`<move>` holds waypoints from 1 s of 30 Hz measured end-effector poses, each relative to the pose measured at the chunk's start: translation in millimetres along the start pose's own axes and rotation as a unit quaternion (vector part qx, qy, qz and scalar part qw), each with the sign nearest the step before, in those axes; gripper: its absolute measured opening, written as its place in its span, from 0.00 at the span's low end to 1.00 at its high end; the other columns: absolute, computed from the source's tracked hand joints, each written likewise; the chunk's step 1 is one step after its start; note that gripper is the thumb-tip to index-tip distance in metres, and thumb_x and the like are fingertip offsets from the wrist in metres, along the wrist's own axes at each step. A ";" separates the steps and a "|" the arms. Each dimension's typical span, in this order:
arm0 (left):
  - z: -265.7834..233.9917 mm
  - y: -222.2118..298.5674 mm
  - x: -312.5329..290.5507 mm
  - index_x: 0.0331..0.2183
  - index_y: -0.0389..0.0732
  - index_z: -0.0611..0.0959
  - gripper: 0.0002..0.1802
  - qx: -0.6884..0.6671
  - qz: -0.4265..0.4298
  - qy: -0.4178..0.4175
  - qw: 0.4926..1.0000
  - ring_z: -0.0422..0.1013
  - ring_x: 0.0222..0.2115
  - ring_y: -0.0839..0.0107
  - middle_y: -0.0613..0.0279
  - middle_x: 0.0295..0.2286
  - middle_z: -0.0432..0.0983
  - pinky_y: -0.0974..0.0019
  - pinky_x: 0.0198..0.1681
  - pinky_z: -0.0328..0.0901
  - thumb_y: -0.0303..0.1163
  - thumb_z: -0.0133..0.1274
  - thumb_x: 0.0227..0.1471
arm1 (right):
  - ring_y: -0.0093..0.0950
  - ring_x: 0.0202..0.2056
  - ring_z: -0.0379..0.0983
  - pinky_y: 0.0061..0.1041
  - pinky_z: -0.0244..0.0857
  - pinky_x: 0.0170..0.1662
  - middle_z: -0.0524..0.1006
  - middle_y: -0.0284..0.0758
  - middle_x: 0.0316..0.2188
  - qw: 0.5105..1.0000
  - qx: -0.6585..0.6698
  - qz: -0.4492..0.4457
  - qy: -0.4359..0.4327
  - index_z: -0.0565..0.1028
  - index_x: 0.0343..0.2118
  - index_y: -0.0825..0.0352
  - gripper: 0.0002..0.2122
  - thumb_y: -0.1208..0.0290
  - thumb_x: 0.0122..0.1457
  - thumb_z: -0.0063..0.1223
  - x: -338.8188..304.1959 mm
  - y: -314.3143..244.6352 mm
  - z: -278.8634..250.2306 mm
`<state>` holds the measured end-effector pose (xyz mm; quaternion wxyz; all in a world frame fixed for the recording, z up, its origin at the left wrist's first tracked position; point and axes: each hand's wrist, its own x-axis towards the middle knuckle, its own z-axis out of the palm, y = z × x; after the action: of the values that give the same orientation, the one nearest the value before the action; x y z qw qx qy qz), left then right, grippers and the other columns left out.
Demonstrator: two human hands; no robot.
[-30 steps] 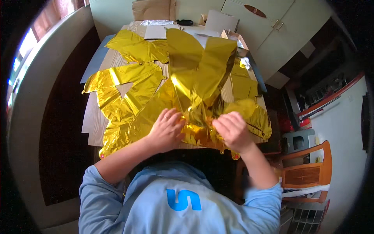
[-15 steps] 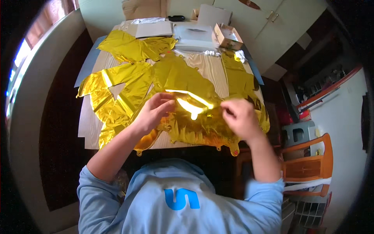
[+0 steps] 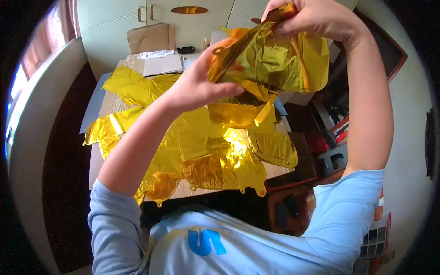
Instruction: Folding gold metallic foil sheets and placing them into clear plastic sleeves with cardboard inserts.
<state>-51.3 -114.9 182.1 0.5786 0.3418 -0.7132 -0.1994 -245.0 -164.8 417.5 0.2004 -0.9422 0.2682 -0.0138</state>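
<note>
Raised above the table's far right part, my right hand (image 3: 316,18) grips the top edge of a flat, uninflated gold foil balloon (image 3: 275,59). The foil hangs down from it, creased and shiny. My left hand (image 3: 197,85) is at the foil's left side, thumb stretched away from the fingers, which are partly hidden by the foil. More flat gold foil balloons (image 3: 172,140) lie spread over the table, with small tabs along their edges.
The wood-grain table (image 3: 176,190) carries a grey-white flat pad (image 3: 162,65), a black object (image 3: 185,50) and brown cardboard (image 3: 151,37) at its back. Pale cabinets (image 3: 110,27) stand beyond. A grey stool (image 3: 337,160) is at the right.
Both hands have risen from the foil on the table, the right one highest. A foil balloon now hangs from my right hand. The view has shifted, showing more of the cabinets.
</note>
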 end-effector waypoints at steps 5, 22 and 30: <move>22.2 -11.1 6.1 0.56 0.36 0.72 0.33 -0.122 -0.117 -0.049 0.984 0.74 0.43 0.73 0.60 0.46 0.78 0.65 0.49 0.69 0.34 0.66 0.52 | 0.21 0.35 0.77 0.21 0.71 0.41 0.83 0.32 0.34 0.997 -0.010 0.029 0.076 0.81 0.41 0.70 0.11 0.82 0.55 0.57 -14.1 -2.3 -5.0; 14.1 -43.9 26.0 0.38 0.34 0.85 0.09 -0.118 -0.108 0.019 0.987 0.74 0.32 0.83 0.67 0.32 0.82 0.73 0.37 0.69 0.29 0.61 0.57 | 0.15 0.36 0.73 0.16 0.69 0.44 0.79 0.26 0.33 0.979 -0.081 -0.017 0.188 0.78 0.40 0.68 0.08 0.78 0.58 0.58 -33.9 78.3 -5.9; 8.0 -106.1 -5.7 0.36 0.34 0.84 0.11 -0.011 -0.171 -0.050 0.984 0.75 0.34 0.78 0.64 0.31 0.83 0.69 0.40 0.70 0.28 0.64 0.51 | 0.16 0.39 0.74 0.17 0.69 0.48 0.78 0.27 0.34 0.956 0.056 -0.082 0.275 0.78 0.41 0.69 0.07 0.82 0.60 0.52 -23.3 108.9 21.8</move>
<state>-31.2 -184.6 104.0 0.5033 0.4421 -0.6698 -0.3205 -316.5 -229.3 357.5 0.1700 -0.9079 0.2339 -0.3034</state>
